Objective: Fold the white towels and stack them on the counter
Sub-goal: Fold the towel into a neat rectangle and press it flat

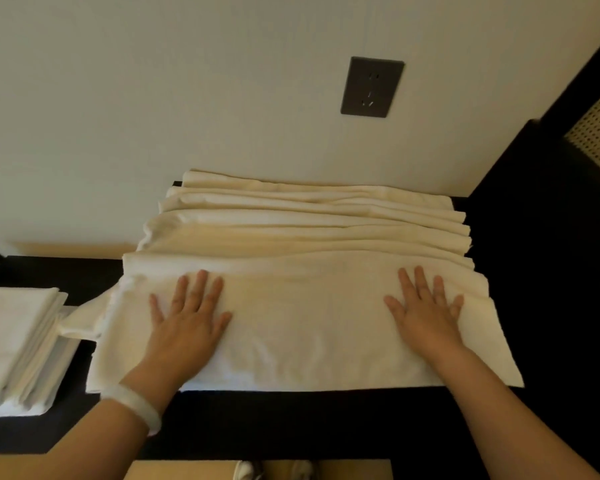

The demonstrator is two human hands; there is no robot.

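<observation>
I press my left hand (187,313) and right hand (426,313) flat, fingers spread and gripping nothing, on the white towel (302,327) lying folded across the dark counter (291,420). Behind it more towel layers (309,220) reach the wall. A folded stack (18,344) sits to my left.

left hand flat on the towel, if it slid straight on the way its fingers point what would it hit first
The left hand points toward the wall. Sliding on, it would likely first meet the bunched towel folds just beyond its fingertips, long before the wall.
</observation>
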